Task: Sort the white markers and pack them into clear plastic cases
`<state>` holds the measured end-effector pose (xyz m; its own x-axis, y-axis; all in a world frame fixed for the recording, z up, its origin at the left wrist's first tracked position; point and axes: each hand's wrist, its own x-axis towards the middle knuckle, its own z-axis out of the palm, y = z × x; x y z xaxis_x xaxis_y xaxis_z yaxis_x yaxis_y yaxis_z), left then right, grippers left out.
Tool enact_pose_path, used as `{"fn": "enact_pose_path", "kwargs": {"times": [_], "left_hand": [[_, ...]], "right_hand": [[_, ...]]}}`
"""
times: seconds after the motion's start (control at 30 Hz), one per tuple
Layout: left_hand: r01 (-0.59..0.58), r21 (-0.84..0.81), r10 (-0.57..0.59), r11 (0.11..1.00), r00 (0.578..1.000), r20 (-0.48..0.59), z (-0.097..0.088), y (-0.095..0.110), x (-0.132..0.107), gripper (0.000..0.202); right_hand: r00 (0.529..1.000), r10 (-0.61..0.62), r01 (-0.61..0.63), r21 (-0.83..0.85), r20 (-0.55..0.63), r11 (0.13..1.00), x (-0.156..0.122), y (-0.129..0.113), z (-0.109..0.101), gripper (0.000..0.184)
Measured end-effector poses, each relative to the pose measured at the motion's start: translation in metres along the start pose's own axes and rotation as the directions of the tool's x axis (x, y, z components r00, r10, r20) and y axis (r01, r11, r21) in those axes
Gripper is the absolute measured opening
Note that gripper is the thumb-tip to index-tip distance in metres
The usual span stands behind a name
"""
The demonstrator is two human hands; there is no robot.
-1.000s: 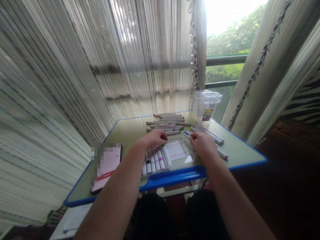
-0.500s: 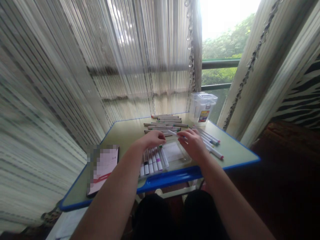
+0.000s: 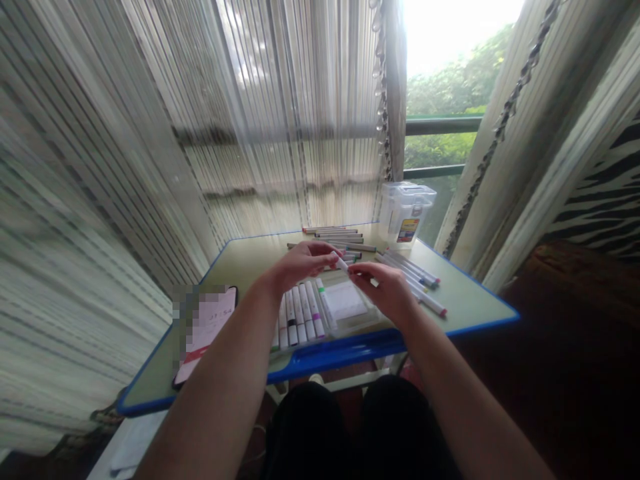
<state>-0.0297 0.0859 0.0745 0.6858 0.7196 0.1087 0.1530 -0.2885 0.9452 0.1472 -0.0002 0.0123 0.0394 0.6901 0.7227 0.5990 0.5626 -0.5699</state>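
A white marker is held tilted above the table between my two hands. My left hand has its fingertips closed on the upper end. My right hand pinches the lower end from the other side. Below them lies a shallow clear tray. A row of white markers with differently coloured bands fills its left part, and a white sheet shows at its right. Loose markers are spread beside my right hand, and more markers lie beyond my left hand, partly hidden by it.
A clear plastic box with a handle stands at the table's back right corner. On the left lies a phone, partly blurred out. The table has a blue edge. String curtains hang behind it.
My left hand has risen and come to the marker, closing on its end. The marker, earlier in my right hand alone, is now tilted between both hands.
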Motion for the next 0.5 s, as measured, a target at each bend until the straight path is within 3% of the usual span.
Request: {"fn": "enact_pose_path", "kwargs": {"times": [0.23,0.5], "left_hand": [[0.035,-0.029,-0.040,0.999,0.984,-0.175,-0.0004,0.0013,0.0005,0.022],[0.030,-0.110,-0.048,0.993,0.986,-0.160,-0.0006,0.0037,0.0011,0.016]], "right_hand": [[0.991,-0.085,0.087,-0.011,0.105,0.996,-0.0027,-0.0036,-0.0032,0.026],[0.981,-0.101,0.112,-0.061,0.165,0.992,-0.0044,-0.0049,-0.0033,0.033]]}}
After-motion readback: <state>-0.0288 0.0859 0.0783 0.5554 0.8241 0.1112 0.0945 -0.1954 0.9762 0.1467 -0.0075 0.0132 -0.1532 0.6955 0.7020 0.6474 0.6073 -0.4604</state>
